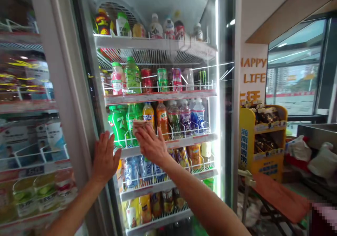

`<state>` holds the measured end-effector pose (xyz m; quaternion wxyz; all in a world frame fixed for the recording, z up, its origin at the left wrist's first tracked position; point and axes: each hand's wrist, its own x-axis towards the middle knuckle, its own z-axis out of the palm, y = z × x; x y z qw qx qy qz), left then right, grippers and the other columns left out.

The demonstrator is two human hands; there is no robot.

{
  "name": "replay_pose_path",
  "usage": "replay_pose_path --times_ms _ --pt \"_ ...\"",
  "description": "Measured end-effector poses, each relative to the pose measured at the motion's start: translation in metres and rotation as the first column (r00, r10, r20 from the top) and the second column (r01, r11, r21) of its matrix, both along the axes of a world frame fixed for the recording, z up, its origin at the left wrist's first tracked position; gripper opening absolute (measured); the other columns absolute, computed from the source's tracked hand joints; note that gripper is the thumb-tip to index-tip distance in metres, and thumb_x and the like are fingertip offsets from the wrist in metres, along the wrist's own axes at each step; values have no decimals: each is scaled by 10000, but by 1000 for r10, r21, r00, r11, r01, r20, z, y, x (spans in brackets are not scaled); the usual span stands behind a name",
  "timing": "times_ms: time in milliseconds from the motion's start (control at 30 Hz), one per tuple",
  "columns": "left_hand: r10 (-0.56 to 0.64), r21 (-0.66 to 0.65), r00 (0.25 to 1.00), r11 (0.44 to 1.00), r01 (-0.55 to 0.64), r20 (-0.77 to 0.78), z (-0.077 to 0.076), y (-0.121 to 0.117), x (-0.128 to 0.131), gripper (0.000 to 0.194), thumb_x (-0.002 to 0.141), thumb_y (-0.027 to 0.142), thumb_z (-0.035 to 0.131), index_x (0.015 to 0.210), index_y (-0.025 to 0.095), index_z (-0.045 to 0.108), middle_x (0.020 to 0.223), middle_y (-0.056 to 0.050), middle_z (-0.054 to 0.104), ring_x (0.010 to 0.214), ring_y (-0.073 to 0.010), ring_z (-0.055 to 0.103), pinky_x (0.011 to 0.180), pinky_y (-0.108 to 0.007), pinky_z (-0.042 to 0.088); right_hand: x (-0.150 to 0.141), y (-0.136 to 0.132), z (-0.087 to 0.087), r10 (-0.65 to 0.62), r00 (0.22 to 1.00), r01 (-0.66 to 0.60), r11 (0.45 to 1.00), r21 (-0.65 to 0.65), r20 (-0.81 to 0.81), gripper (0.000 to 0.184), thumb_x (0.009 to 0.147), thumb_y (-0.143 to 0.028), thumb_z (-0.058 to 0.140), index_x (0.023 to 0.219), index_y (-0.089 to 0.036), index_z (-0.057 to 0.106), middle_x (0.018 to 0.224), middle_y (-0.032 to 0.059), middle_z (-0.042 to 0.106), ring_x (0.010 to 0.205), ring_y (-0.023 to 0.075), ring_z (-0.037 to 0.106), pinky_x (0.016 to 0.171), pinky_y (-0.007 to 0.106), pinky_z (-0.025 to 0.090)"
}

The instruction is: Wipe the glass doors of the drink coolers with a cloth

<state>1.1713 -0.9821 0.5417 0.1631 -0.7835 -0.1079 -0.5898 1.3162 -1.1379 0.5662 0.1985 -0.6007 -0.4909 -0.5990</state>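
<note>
A tall drinks fridge with a glass door (pixel 158 53) stands in front of me, bottles and cans showing through the pane. My right hand (pixel 151 141) presses a folded, pale cloth (pixel 139 124) to the glass, at the height of the row of soda bottles. To its left, my left hand (pixel 106 155) rests with fingers stretched on the door's left edge and frame, holding nothing. Behind the glass near it are a green soda bottle (pixel 117 125) and an orange soda bottle (pixel 162 118).
On the left is another fridge section with a metal frame post (pixel 59 71). A yellow display stand (pixel 268 141) with packets is at right, near white plastic bags (pixel 325 160). In front of the stand is a reddish-brown folding seat (pixel 280 195).
</note>
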Motion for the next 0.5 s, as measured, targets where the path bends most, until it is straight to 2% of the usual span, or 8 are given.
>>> replay_pose_path --times_ms 67,133,167,233,300,333,400,500 --pt "-3 -7 1000 1000 3 12 -17 -1 -2 696 881 281 406 1448 273 3 1533 -66 88 1399 -271 123 1124 -509 205 26 -25 -11 5 999 -6 1000 -24 -48 494 870 -351 347 1363 -312 369 1440 -67 365 1393 172 165 1143 472 113" --pt "-12 0 1000 1000 12 18 -34 -2 -3 716 874 275 417 1447 275 -12 1535 -55 65 1402 -266 111 1132 -504 204 72 -67 -16 -42 981 63 992 110 -188 530 872 -288 321 1398 -227 322 1436 62 376 1370 253 236 1101 576 103" --pt "-19 10 1000 1000 18 22 -41 -2 -3 720 872 273 420 1447 277 -14 1536 -50 57 1402 -263 108 1134 -500 204 96 -88 -16 -73 947 152 959 237 -312 538 873 -270 297 1409 -229 297 1432 81 377 1358 250 266 1093 580 121" --pt "-26 29 999 999 25 37 -53 -2 -2 712 872 270 415 1447 281 -5 1537 -45 54 1402 -261 113 1136 -497 203 133 -120 -16 -46 851 329 823 463 -523 551 870 -255 250 1418 -201 275 1443 114 346 1350 270 280 1064 610 159" --pt "-31 43 997 999 29 67 -62 -1 -1 690 877 270 405 1448 281 19 1536 -44 69 1399 -261 126 1136 -495 204 140 -124 -16 26 801 400 720 567 -597 560 864 -249 231 1420 -198 270 1444 119 336 1345 290 281 1040 633 188" --pt "-33 46 996 999 30 82 -67 0 -1 679 878 273 403 1449 277 34 1535 -48 81 1398 -261 134 1136 -492 205 131 -114 -18 45 813 371 728 577 -580 564 860 -242 238 1422 -203 266 1441 116 342 1345 298 276 1038 639 189" --pt "-40 57 993 998 33 112 -73 1 0 666 882 279 403 1450 262 55 1533 -60 97 1397 -264 144 1136 -486 206 94 -75 -28 49 881 217 842 494 -470 574 857 -223 280 1430 -223 249 1434 94 359 1356 292 251 1066 619 163" --pt "-49 79 988 996 38 144 -78 4 2 653 891 287 391 1451 234 58 1532 -77 98 1397 -266 139 1137 -476 204 26 -8 -51 39 970 6 983 183 -240 582 853 -272 383 1422 -255 263 1458 21 332 1390 266 147 1116 567 124"
